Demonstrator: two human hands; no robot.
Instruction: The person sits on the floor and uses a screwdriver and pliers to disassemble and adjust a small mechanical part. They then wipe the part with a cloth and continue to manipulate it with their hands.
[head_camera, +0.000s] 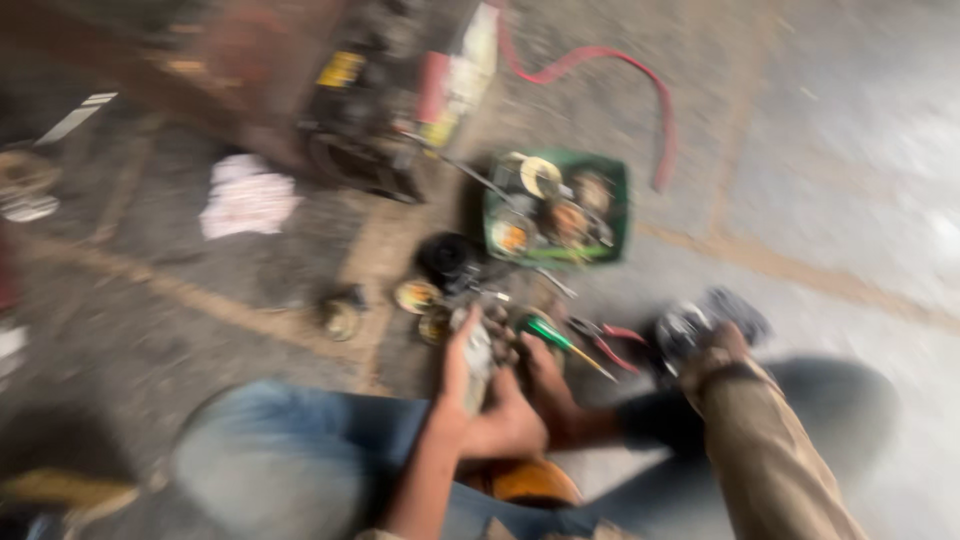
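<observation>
I am gripping a small metal part (478, 355) in both my left hand (490, 415) and right hand (548, 385); the work is looking unfinished, with the green-handled screwdriver (560, 342) lying unused at 2 o'clock on the floor (250, 320).

Motion blur covers the whole view. My left hand (490, 400) closes around a grey part (478, 352) whose kind and shape I cannot resolve. My right hand (548, 385) sits partly behind the left, and its grasp cannot be read. The contents of the green tray (622, 205) smear into round shapes. The dark machine (365, 110) is cut by the top edge. My forearms leave the frame at the bottom. The white cloth (247, 196) shows no detail.
</observation>
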